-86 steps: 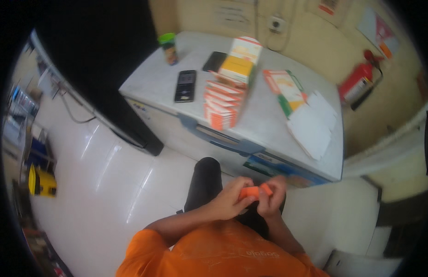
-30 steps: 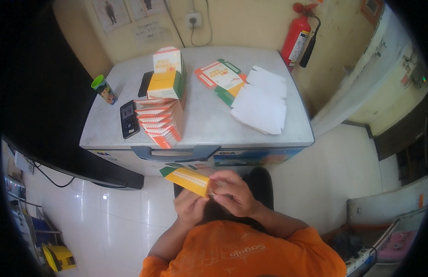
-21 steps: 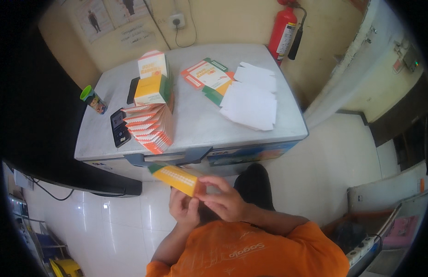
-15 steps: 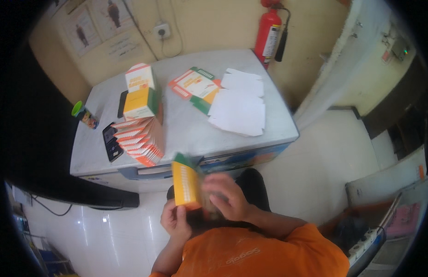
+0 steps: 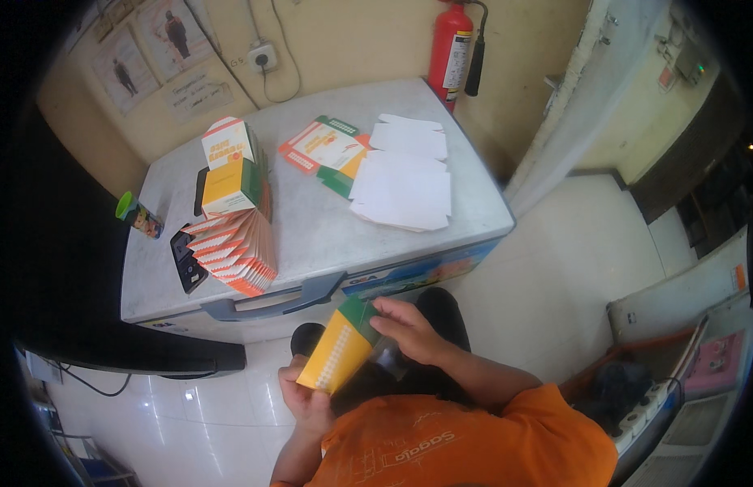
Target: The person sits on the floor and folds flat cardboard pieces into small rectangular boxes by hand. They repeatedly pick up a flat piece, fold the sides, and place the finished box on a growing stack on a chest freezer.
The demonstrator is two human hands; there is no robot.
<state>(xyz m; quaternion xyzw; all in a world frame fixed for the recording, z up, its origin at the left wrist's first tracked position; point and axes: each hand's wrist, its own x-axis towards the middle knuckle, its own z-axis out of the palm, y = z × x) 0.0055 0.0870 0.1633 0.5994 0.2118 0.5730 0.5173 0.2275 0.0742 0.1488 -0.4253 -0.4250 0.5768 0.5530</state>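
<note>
Between my two hands, above my lap, is a yellow and green cardboard box (image 5: 337,351), tilted with its green end up to the right. My left hand (image 5: 305,395) grips the lower yellow end, thumb on the near face. At the green end, my right hand (image 5: 405,329) pinches the edge between thumb and fingers. On the white chest top (image 5: 311,235) ahead stands a yellow, white and green box (image 5: 230,187), behind a fanned stack of folded cartons (image 5: 234,252). Flat carton blanks lie to the right, one printed side up (image 5: 327,150), others white side up (image 5: 405,178).
A dark phone (image 5: 185,258) and a green-rimmed cup (image 5: 139,215) sit at the chest's left edge. The grey handle (image 5: 279,304) juts from its front. A red fire extinguisher (image 5: 451,53) hangs behind. At right stands an open bin-like container (image 5: 636,390).
The box has turned so that its green end points up and right. My right hand has moved up to that end and now pinches it. The view has shifted slightly.
</note>
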